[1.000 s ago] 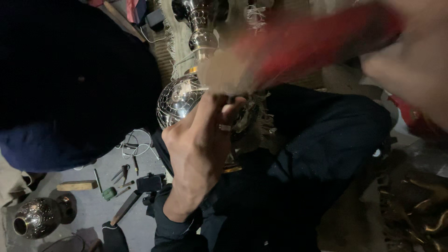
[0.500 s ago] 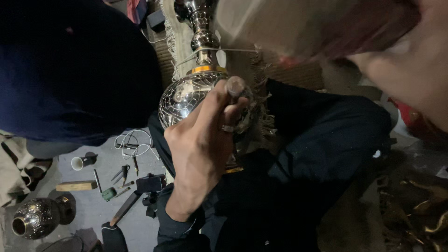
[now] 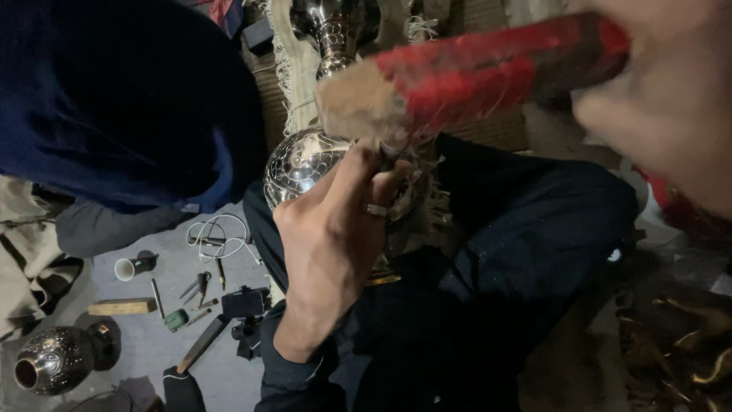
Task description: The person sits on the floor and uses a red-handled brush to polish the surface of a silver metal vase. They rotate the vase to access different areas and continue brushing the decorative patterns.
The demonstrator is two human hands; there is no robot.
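just beyond the left hand (image 3: 332, 244), resting across the lap, an engraved silver vase (image 3: 305, 164) is lying; much of its belly is already showing pattern, how much is remaining i cannot tell. the left hand is pinching what is probably a small chisel against the metal. the right hand (image 3: 663, 99) is clenching a red-wrapped wooden mallet (image 3: 465, 80), which is now sitting low over the chisel, where half a second ago it was raised and blurred.

Grey floor (image 3: 137, 358) with small vase (image 3: 53, 362), cup (image 3: 126, 268), wooden block (image 3: 122, 307), perhaps chisels (image 3: 194, 288)
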